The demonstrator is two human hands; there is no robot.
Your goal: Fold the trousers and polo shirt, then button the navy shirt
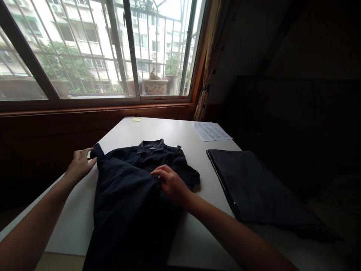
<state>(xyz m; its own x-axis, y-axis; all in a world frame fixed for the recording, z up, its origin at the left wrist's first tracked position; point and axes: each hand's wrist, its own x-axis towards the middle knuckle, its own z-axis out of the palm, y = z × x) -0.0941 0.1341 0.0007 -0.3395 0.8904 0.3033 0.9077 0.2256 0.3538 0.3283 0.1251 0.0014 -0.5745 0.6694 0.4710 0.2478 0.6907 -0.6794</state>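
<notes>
A dark navy collared shirt (pixel 175 162) lies on the white table (pixel 113 132), its collar toward the window. My left hand (pixel 81 163) pinches a raised dark corner of cloth at the shirt's left side. Near the middle, my right hand (pixel 170 184) is closed on the edge of the dark cloth, with thumb and fingers together. Between the two hands this cloth is lifted and slopes down over the front of the table. Whether it is the shirt's own front or a separate piece, I cannot tell.
To the right a stack of folded dark cloth (pixel 254 188) hangs toward the table's edge. Printed sheets (pixel 212 131) lie at the back right, a yellow note (pixel 137 119) at the back left. A small white round thing (pixel 178 147) shows beside the shirt. A barred window (pixel 98 49) stands behind.
</notes>
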